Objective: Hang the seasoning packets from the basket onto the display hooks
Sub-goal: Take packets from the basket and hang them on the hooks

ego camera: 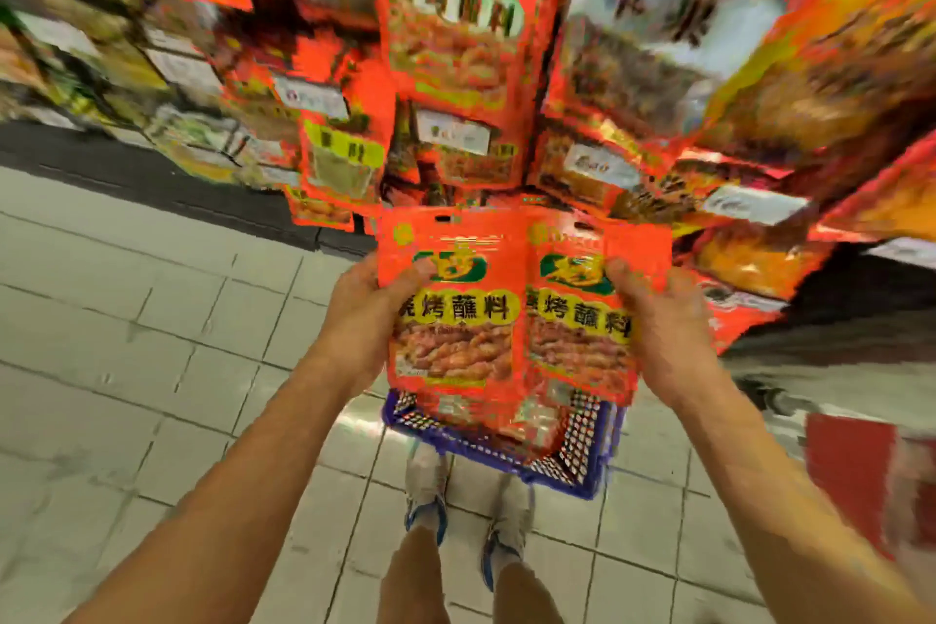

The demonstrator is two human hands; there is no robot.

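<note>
The left hand (pixel 372 314) grips the left edge of one red seasoning packet (pixel 453 299), thumb curled over its front. The right hand (pixel 658 324) pinches the right edge of a second packet (pixel 577 309), which overlaps the first along the middle. Both packets are held upright, above the blue basket (pixel 582 466) on the floor and just below the hanging display (pixel 451 41). More packets appear to lie in the basket, partly hidden.

Risks, as judged from here: the hang hole (pixel 443 219) at the top of the left packet is small, and no bare hook can be made out in the blurred display, so a packet may miss its hook and drop. The overlap could let one packet slide off the other if either grip loosens. The rows above look crowded; pushing a packet in could knock its neighbours loose. The basket stands just ahead of the person's shoes (pixel 428 507), a possible trip point.

The floor (pixel 152 345) is pale tile with dark grout lines. The setting is a shop aisle: packed shelving runs away to the left, white price tags (pixel 453 129) sit among the hung goods, and a red object at the right edge is too blurred to identify.
</note>
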